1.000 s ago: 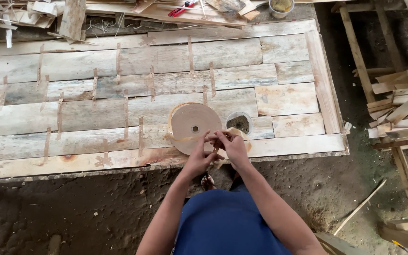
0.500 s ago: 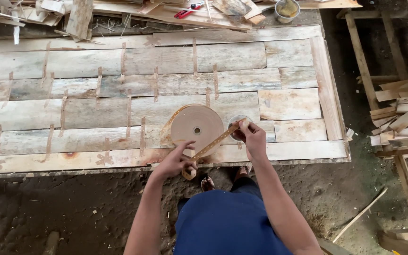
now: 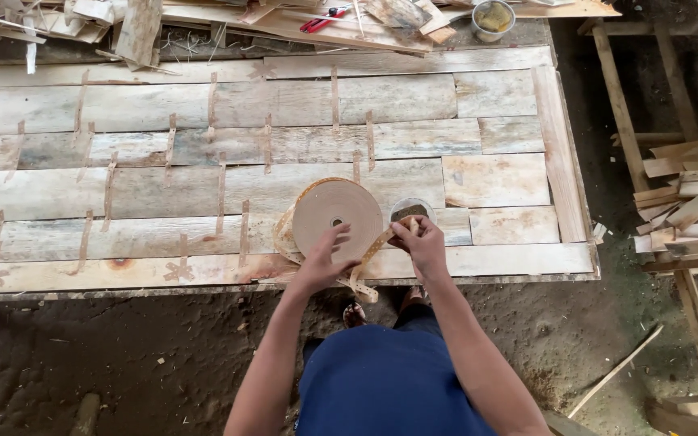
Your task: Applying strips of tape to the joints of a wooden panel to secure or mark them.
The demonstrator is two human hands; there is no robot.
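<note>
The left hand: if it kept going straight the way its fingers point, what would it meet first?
The left hand points up and away from the person, at the big tape roll lying flat on the wooden panel. Its fingertips already seem to touch the roll's near edge, so the roll comes first.

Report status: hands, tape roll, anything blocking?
Left hand on tape roll, open. Right hand pinching tape strip beside small cup. Roll flat on plank panel. Nothing blocking.

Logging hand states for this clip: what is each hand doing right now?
Left hand: open, fingers spread on the tape roll.
Right hand: closed, pinching the loose tape strip beside the small round container.
</note>
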